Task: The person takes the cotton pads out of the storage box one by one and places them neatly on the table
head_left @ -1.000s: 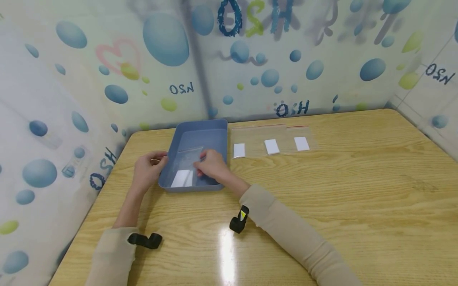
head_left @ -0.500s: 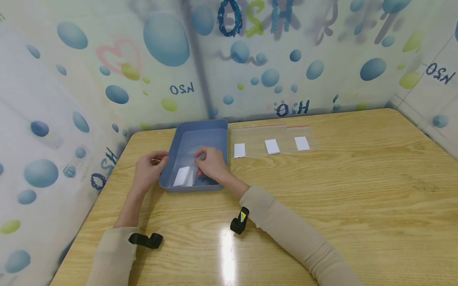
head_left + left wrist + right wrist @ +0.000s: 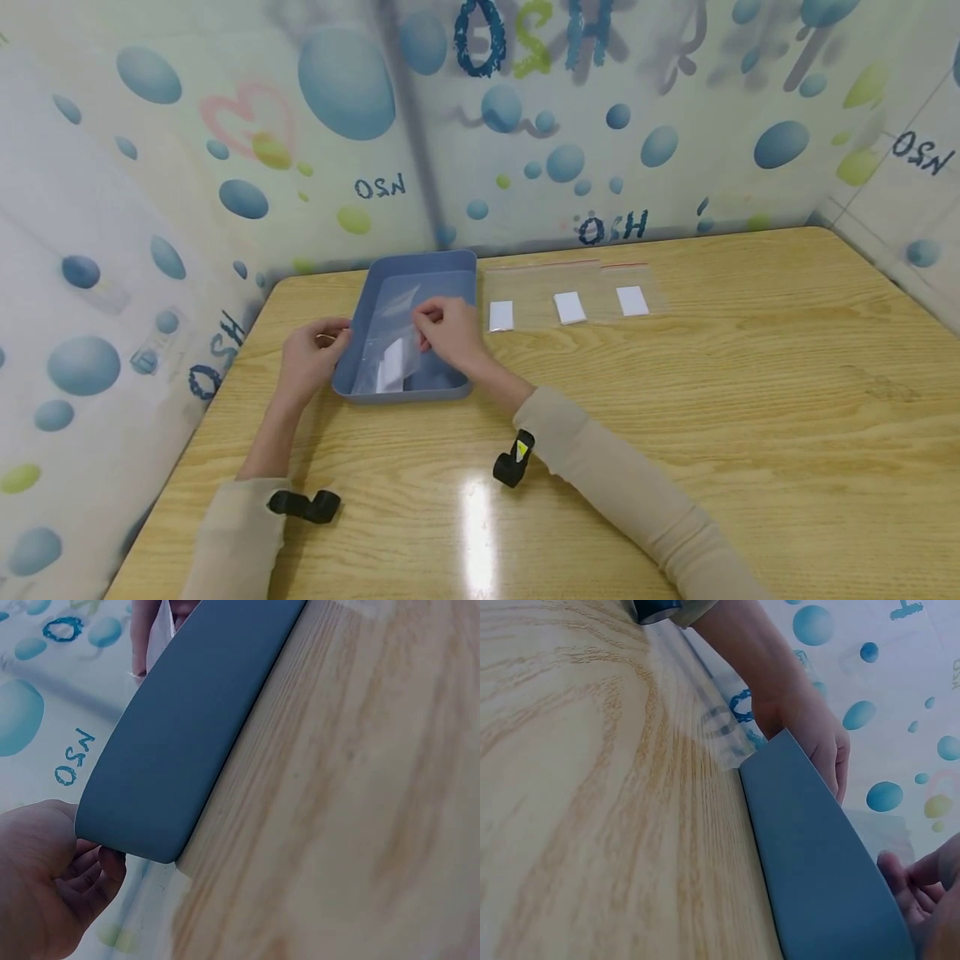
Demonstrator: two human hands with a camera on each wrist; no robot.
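Observation:
A blue-grey tray point(image 3: 405, 398) lies on the table with clear plastic bags inside, each seemingly holding a white piece point(image 3: 393, 363). My left hand point(image 3: 311, 354) grips the tray's left wall, fingers curled at its edge in the left wrist view, where the tray's outer wall point(image 3: 172, 735) hides the contents. Over the tray's right half, my right hand point(image 3: 452, 335) pinches a clear plastic bag point(image 3: 881, 829) between thumb and fingers. That bag is lifted and tilted, its film partly see-through. How many bags lie beneath cannot be told.
Right of the tray, several clear zip bags lie in a row, with white rectangles at left point(image 3: 501, 316), middle point(image 3: 570, 307) and right point(image 3: 632, 301). The wooden table point(image 3: 675, 400) meets a patterned wall sheet point(image 3: 525, 142) at the back.
My right hand has risen slightly and moved a little right and away from me, lifting and tilting the bag. The white pieces have shifted. My left hand stays on the tray.

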